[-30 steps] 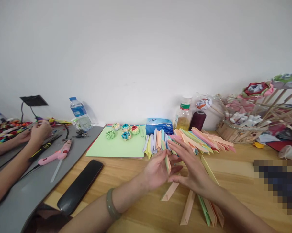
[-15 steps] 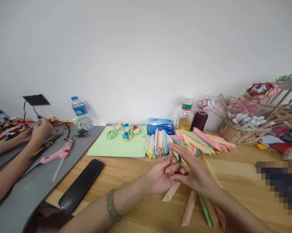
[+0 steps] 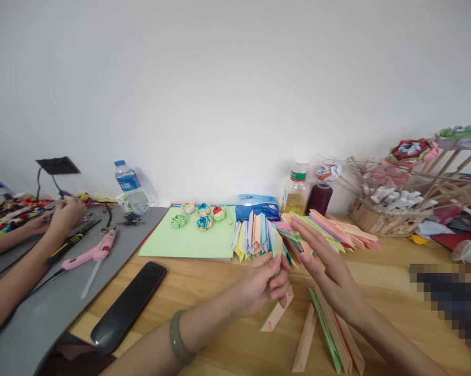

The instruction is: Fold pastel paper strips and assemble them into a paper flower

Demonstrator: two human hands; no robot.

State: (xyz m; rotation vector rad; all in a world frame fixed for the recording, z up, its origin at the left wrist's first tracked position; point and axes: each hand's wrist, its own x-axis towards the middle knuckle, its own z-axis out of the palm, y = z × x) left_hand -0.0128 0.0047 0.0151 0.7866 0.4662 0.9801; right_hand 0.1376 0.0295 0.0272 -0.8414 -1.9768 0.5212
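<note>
My left hand (image 3: 265, 282), with a green bangle (image 3: 177, 338) on the wrist, pinches a small folded paper piece (image 3: 277, 243), pale green where it shows above the fingertips. The rest of that piece is hidden by the fingers. Just to its right, my right hand (image 3: 331, 261) is raised with fingers stretched out, holding nothing that I can see. Beneath the hands lie several folded paper strips: a peach strip (image 3: 305, 339), a green strip (image 3: 325, 331) and others. Behind them is a dense row of folded paper pieces (image 3: 255, 234) in many colours.
Small paper flowers (image 3: 204, 223) sit on green paper sheets (image 3: 180, 245). A black elongated case (image 3: 129, 308) lies front left. Beyond are a tissue pack (image 3: 257, 208), bottle (image 3: 296, 190), thread spool (image 3: 319, 199) and basket (image 3: 376, 222). At left, another person's hand (image 3: 69, 214) works near a pink glue gun (image 3: 92, 253).
My right hand has moved away from my left and its fingers have straightened. A pale yellow strip seen beside my right wrist no longer shows there. My left hand keeps pinching.
</note>
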